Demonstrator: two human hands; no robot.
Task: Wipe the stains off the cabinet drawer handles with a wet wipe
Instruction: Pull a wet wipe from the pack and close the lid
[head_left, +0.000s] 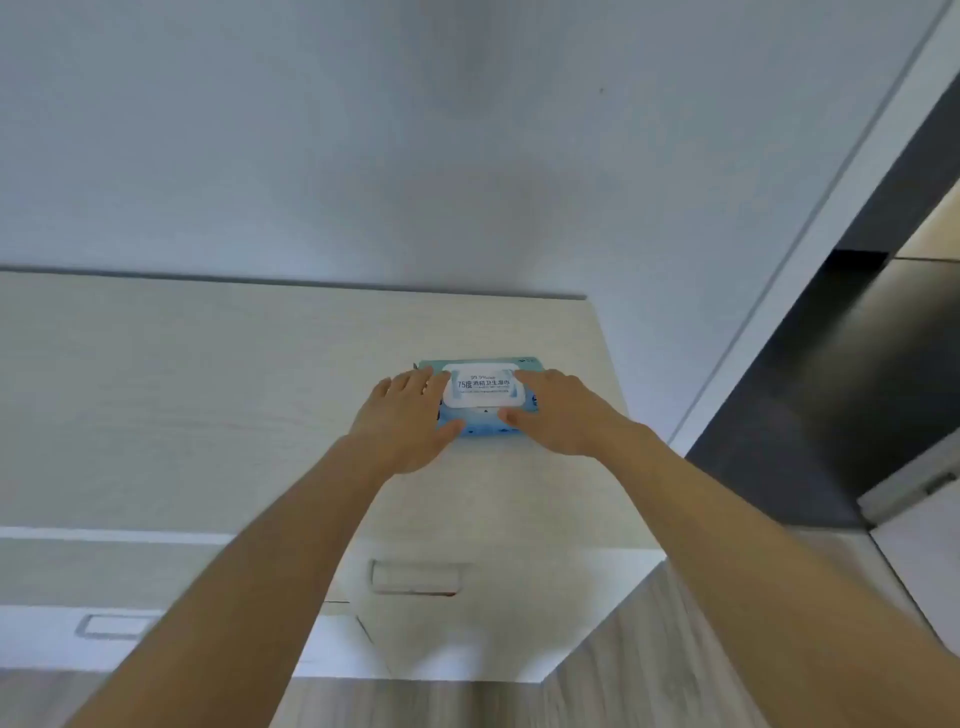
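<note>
On the cabinet top (260, 395), both hands rest with relaxed, straight fingers on the wet wipe pack (483, 397): left hand (405, 421) on its left end, right hand (556, 410) on its right. The pack lies flat near the wall (363, 156), long axis left to right, lid closed. Below, a drawer handle (415, 577) shows reddish stains.

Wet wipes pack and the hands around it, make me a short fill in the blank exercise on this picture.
1. The wet wipes pack lies on top of the ____.
2. The pack's white lid is ____.
3. The left hand and right hand touch the pack at opposite ____.
4. A drawer handle shows below, between the two ____.

Missing words: cabinet; closed; ends; forearms
</note>
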